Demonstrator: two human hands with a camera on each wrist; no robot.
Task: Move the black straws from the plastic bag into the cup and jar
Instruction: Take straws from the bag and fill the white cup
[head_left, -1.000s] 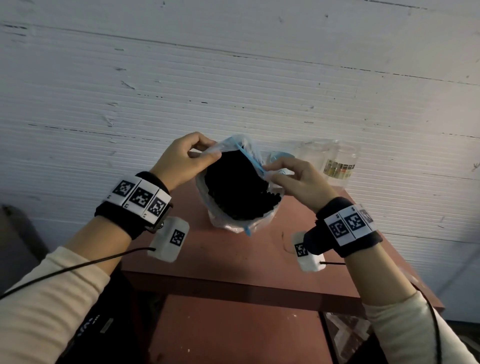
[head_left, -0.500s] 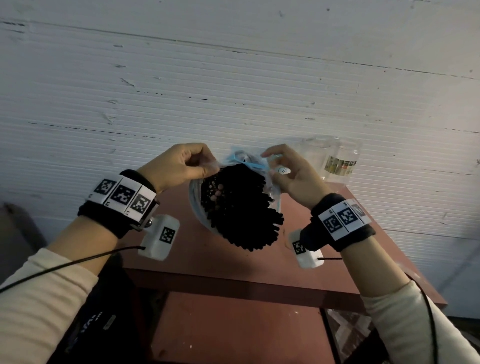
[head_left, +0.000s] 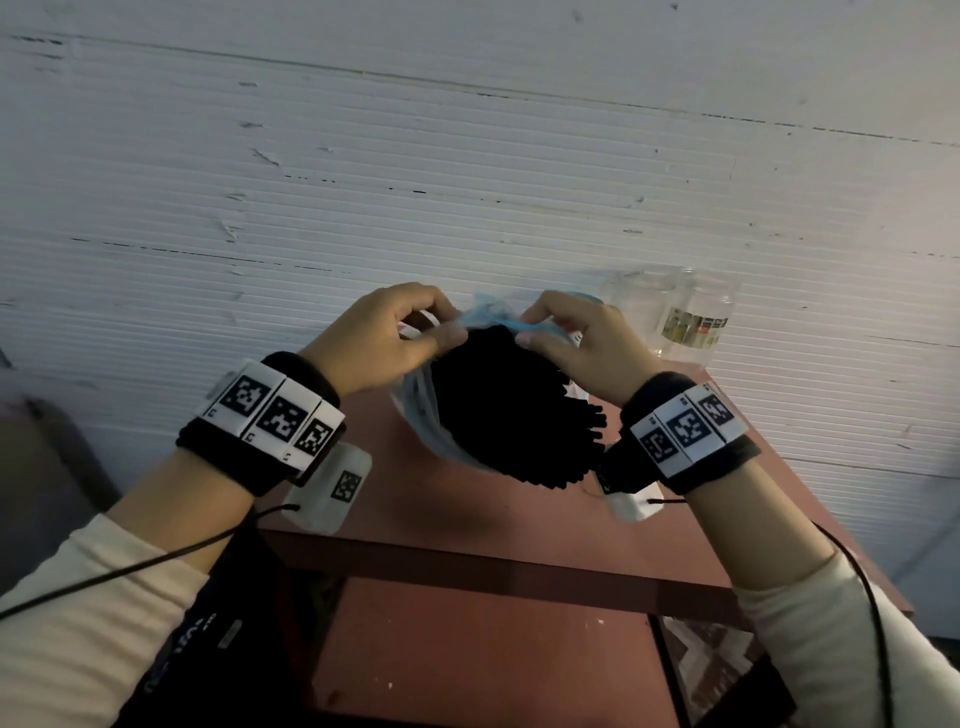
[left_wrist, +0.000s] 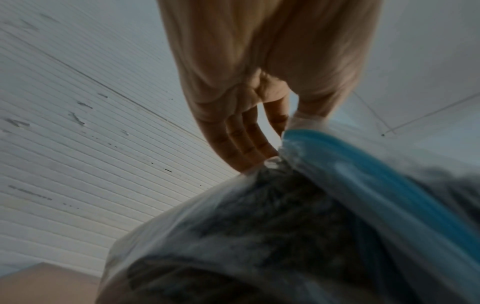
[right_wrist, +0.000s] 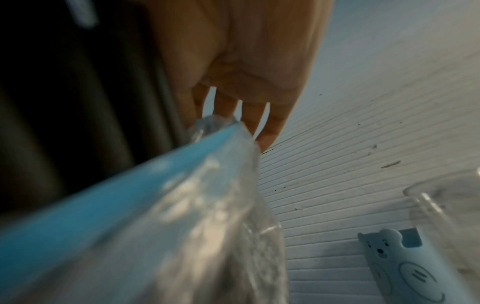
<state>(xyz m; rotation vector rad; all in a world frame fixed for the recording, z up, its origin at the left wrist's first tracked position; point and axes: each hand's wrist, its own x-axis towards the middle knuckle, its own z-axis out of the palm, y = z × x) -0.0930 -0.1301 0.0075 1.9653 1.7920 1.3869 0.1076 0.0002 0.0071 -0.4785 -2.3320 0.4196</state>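
Note:
A clear plastic bag (head_left: 423, 415) with a blue zip strip (head_left: 519, 325) hangs above the red table, tilted toward me, with a thick bundle of black straws (head_left: 514, 410) poking out of its mouth. My left hand (head_left: 384, 343) pinches the bag's top edge on the left, and my right hand (head_left: 576, 338) pinches it on the right. The left wrist view shows the blue strip (left_wrist: 363, 179) and the dark straws (left_wrist: 259, 236) through the plastic. The right wrist view shows the bag (right_wrist: 182, 216) held at my fingertips. A clear cup (head_left: 641, 296) and a labelled jar (head_left: 701, 317) stand at the table's back right.
The red table (head_left: 467, 525) stands against a white ribbed wall (head_left: 467, 182). A light blue bear-shaped item (right_wrist: 405, 267) sits beside the clear cup (right_wrist: 446, 207). A lower red shelf (head_left: 467, 649) lies under the table top.
Both hands have come closer together at the bag's top edge. The bag has lifted and tipped further toward me, and more of the straw bundle sticks out of its mouth.

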